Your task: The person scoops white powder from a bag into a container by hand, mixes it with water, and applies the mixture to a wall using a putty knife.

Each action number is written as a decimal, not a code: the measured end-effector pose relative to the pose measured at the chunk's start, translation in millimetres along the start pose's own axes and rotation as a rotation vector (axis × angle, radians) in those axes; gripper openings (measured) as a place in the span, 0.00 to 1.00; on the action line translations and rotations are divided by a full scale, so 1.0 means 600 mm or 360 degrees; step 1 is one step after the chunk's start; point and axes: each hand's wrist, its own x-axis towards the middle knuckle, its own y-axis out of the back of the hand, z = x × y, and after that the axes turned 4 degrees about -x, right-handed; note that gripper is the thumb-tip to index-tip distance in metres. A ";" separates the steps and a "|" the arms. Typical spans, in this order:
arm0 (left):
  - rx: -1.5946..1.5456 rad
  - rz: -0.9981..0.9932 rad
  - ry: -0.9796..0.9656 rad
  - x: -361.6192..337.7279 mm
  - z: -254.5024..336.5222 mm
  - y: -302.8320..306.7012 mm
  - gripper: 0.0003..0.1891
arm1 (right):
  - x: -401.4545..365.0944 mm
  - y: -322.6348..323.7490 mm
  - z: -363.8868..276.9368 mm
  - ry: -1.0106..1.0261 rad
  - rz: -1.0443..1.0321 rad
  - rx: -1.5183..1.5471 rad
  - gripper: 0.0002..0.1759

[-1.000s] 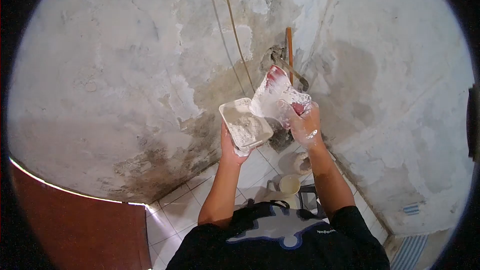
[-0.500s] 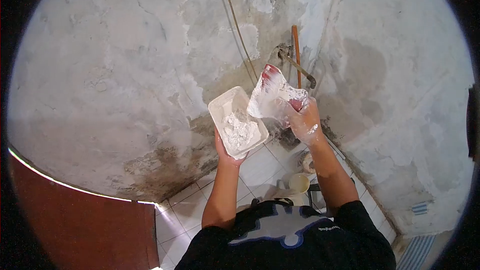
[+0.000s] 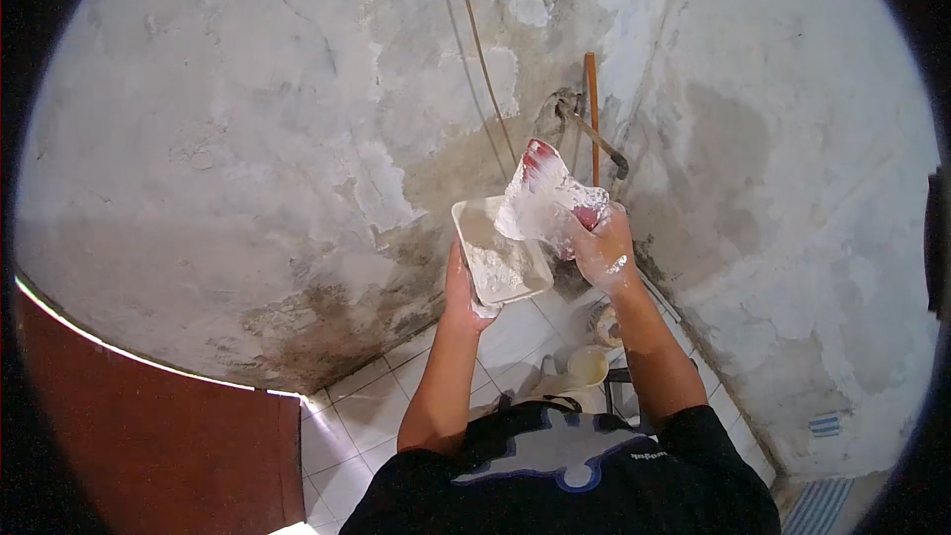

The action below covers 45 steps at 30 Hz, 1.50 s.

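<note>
My left hand (image 3: 464, 287) is wrapped round the left side and underside of a cream rectangular tub (image 3: 543, 282), which holds white powdery paste (image 3: 498, 266). In my right hand (image 3: 600, 243) is a red scraper (image 3: 535, 190) thickly coated with white paste. Its wide blade overlaps the tub's upper right rim; whether the two touch I cannot tell. White smears cover the fingers and wrist of my right hand.
Patchy grey walls (image 3: 248, 139) meet in a corner ahead. An orange pipe (image 3: 591, 119), a bent metal pipe (image 3: 599, 144) and a hanging cable (image 3: 478, 50) are there. Below are floor tiles (image 3: 515, 337), a yellowish cup (image 3: 587, 366) and a reddish-brown panel (image 3: 149, 436).
The tub and my left hand have moved right, nearer the scraper, and the tub is tilted differently. The scraper and my right hand have shifted slightly down and to the right.
</note>
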 end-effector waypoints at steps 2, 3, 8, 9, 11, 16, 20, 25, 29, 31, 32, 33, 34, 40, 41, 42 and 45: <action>0.0158 -0.0025 -0.0152 0.005 -0.005 -0.012 0.30 | 0.002 0.012 0.010 0.0054 0.0030 -0.0155 0.16; 0.0158 -0.0032 -0.0141 0.006 -0.007 -0.017 0.30 | 0.004 0.018 0.015 0.0117 0.0044 -0.0306 0.17; 0.0158 -0.0171 -0.0162 0.000 0.001 -0.035 0.31 | 0.012 0.024 0.038 0.0132 0.0067 -0.0407 0.18; 0.0160 -0.0172 -0.0163 0.002 -0.001 -0.037 0.31 | 0.014 0.026 0.038 0.0095 0.0045 -0.0451 0.18; 0.0097 -0.0189 -0.0157 0.011 -0.010 -0.038 0.31 | 0.018 0.034 0.037 0.0481 0.0104 -0.0750 0.18; -0.0080 -0.0130 -0.0215 0.022 -0.025 -0.020 0.30 | 0.003 0.031 0.002 0.0416 0.0019 -0.1225 0.19; -0.0060 -0.0091 -0.0257 0.017 -0.031 -0.019 0.30 | -0.002 0.017 0.031 0.0113 -0.0253 -0.1269 0.21; -0.0100 -0.0112 -0.0284 0.021 -0.053 0.000 0.31 | 0.008 -0.008 0.076 0.0280 -0.0219 -0.1344 0.21; -0.0016 -0.0171 -0.0291 0.008 -0.062 -0.017 0.32 | 0.023 -0.029 0.095 0.0658 -0.0031 -0.1307 0.20; -0.0034 -0.0101 -0.0278 0.004 -0.070 -0.020 0.31 | 0.024 -0.037 0.087 0.0663 -0.0039 -0.1238 0.19; -0.0054 -0.0028 -0.0268 0.001 -0.072 -0.019 0.30 | 0.022 -0.042 0.082 0.0637 -0.0134 -0.1225 0.18; -0.0047 -0.0024 -0.0259 0.001 -0.073 -0.017 0.30 | 0.019 -0.043 0.075 0.0614 -0.0226 -0.1209 0.18; -0.0073 -0.0073 -0.0248 0.000 -0.073 -0.014 0.30 | 0.013 -0.041 0.071 0.0604 -0.0218 -0.1204 0.18; -0.0155 -0.0194 -0.0232 -0.006 -0.052 -0.013 0.30 | -0.001 -0.008 0.057 0.0509 -0.0614 -0.1123 0.17; -0.0174 -0.0183 -0.0215 -0.008 -0.051 -0.010 0.30 | 0.005 0.004 0.061 0.0562 -0.0669 -0.1256 0.17; -0.0176 -0.0183 -0.0219 -0.010 -0.053 -0.010 0.30 | 0.012 0.011 0.064 0.0620 -0.0721 -0.1390 0.17; -0.0164 -0.0180 -0.0220 -0.010 -0.059 -0.014 0.30 | 0.035 0.021 0.066 0.0782 -0.0547 -0.1358 0.16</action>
